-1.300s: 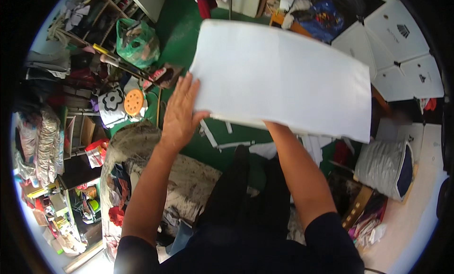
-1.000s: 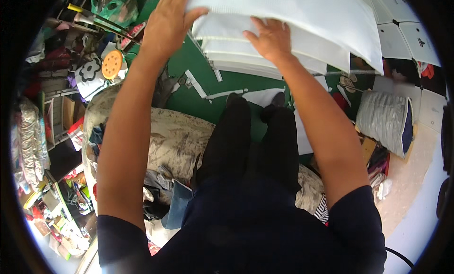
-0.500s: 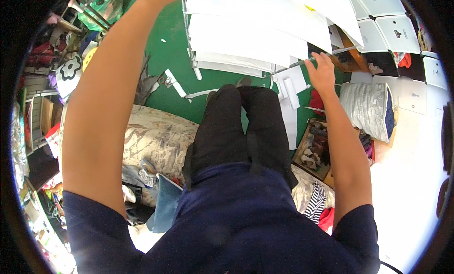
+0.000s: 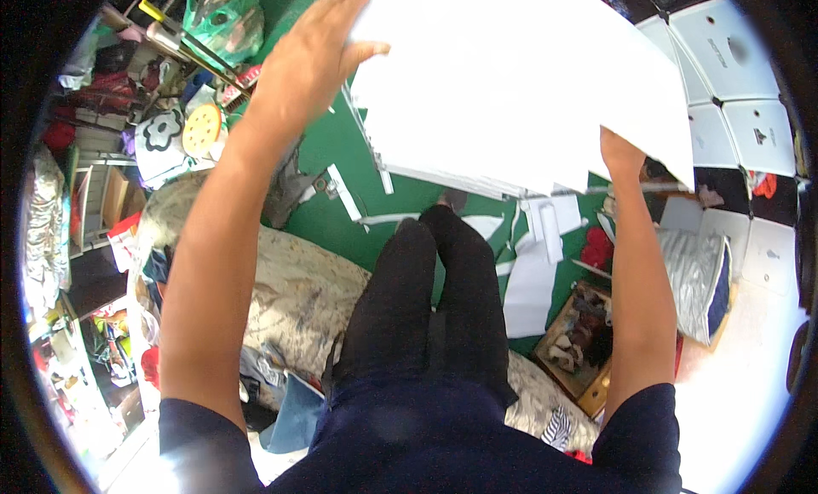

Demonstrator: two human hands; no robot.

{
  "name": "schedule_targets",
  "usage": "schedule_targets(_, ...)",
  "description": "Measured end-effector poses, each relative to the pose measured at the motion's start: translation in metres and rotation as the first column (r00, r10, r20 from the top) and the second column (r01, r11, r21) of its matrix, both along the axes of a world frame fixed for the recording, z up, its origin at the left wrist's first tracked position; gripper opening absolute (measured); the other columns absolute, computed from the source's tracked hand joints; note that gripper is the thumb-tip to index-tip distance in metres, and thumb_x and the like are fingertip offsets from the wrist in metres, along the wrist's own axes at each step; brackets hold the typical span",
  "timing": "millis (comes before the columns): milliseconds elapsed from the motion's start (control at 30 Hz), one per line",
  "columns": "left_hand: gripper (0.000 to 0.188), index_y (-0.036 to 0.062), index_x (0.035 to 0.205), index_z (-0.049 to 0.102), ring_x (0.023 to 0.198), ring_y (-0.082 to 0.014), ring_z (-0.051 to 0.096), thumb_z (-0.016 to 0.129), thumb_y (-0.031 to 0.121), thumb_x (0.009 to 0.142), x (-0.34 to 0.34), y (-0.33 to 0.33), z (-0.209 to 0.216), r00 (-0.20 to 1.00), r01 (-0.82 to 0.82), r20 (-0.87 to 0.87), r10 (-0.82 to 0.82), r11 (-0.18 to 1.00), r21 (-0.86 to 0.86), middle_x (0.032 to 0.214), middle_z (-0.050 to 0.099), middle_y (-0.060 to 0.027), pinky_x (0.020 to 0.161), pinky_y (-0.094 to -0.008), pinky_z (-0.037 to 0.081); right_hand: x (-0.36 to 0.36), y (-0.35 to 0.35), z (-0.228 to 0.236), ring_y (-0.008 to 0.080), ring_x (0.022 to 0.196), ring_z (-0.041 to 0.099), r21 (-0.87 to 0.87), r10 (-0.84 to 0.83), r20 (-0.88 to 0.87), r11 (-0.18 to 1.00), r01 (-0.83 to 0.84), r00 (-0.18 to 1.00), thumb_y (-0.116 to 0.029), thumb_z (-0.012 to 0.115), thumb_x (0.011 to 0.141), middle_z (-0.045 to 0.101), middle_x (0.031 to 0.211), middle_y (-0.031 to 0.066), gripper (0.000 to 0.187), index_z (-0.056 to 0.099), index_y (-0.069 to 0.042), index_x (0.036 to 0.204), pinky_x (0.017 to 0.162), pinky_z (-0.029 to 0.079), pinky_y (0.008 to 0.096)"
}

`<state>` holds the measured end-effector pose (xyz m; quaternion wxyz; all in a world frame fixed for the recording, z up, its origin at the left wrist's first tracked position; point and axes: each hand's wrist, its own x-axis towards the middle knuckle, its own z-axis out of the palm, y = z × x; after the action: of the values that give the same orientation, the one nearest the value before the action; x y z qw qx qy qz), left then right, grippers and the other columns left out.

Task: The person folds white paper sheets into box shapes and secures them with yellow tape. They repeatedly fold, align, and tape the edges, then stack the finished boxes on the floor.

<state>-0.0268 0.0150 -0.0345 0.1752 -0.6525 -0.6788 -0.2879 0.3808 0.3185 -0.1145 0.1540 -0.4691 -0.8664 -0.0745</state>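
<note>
A large white sheet (image 4: 511, 76) lies over a stack of white sheets (image 4: 452, 180), which rests on a thin metal frame (image 4: 365, 132). My left hand (image 4: 315, 55) is at the sheet's left edge, palm down. Its fingers stretch out and the thumb spreads over the white surface; whether it touches is unclear. Near the right corner, my right hand (image 4: 624, 157) reaches under the sheet. Only the wrist and the back of that hand show; its fingers are hidden.
White paper offcuts (image 4: 532, 277) lie on the green floor (image 4: 328, 140). A wooden box (image 4: 575, 340) of dark scraps stands right of my legs. White cabinets (image 4: 733, 110) and a silver padded bundle (image 4: 694, 281) are at the right, cluttered shelves (image 4: 94, 161) at the left.
The top sheet now covers more to the right. My left hand has come down into view at its left edge. My right hand has gone from beside the frame to beneath the sheet.
</note>
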Motion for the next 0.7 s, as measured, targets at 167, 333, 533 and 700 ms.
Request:
schedule_targets(167,0.069,0.0031,0.145,0.053,0.135,-0.0421,0.053,0.075,0.037,0.09,0.016,0.0,0.016,0.988,-0.042,0.139,0.062,0.989,-0.144,0.152,0.05,-0.0236,0.109,-0.0455,0.047,-0.002,0.08,-0.02,0.0388,0.118,0.061,0.046,-0.03,0.037,0.999,0.029,0.999,-0.034,0.064,0.099,0.064,0.131,0.0225,0.044,0.064,-0.004,0.132,0.104,0.047,0.0492)
schedule_targets(333,0.07,0.0069,0.151,0.048,0.14,-0.0395,0.05,0.07,0.039,0.093,0.023,0.002,0.017,0.984,-0.054,0.155,0.085,0.979,-0.195,0.157,0.045,-0.0202,0.11,-0.0462,0.047,0.005,0.109,-0.023,0.0381,0.114,0.063,-0.04,-0.082,0.074,0.996,0.086,0.994,-0.035,0.063,0.099,0.067,0.128,0.021,0.045,0.065,-0.003,0.131,0.103,0.048,0.0479)
schedule_targets(533,0.075,0.0073,0.151,0.048,0.141,-0.0373,0.049,0.074,0.039,0.087,0.036,0.004,0.014,0.964,-0.066,0.241,0.109,0.981,-0.183,0.159,0.044,-0.0174,0.113,-0.0433,0.046,0.028,0.044,-0.037,0.0373,0.11,0.065,0.154,0.04,0.082,0.987,-0.052,0.996,-0.036,0.063,0.1,0.069,0.124,0.0192,0.046,0.065,-0.003,0.131,0.101,0.049,0.0464)
schedule_targets(700,0.068,0.0078,0.148,0.05,0.138,-0.0422,0.049,0.079,0.013,0.086,0.041,-0.021,0.021,0.966,-0.049,0.241,0.097,0.979,-0.199,0.159,0.04,-0.0203,0.112,-0.0433,0.047,-0.01,-0.169,0.038,0.0123,0.077,0.06,-0.618,-0.139,-0.524,0.741,-0.263,0.84,-0.012,0.065,0.098,0.068,0.094,0.0022,0.029,0.064,0.001,0.123,0.071,0.05,0.0277)
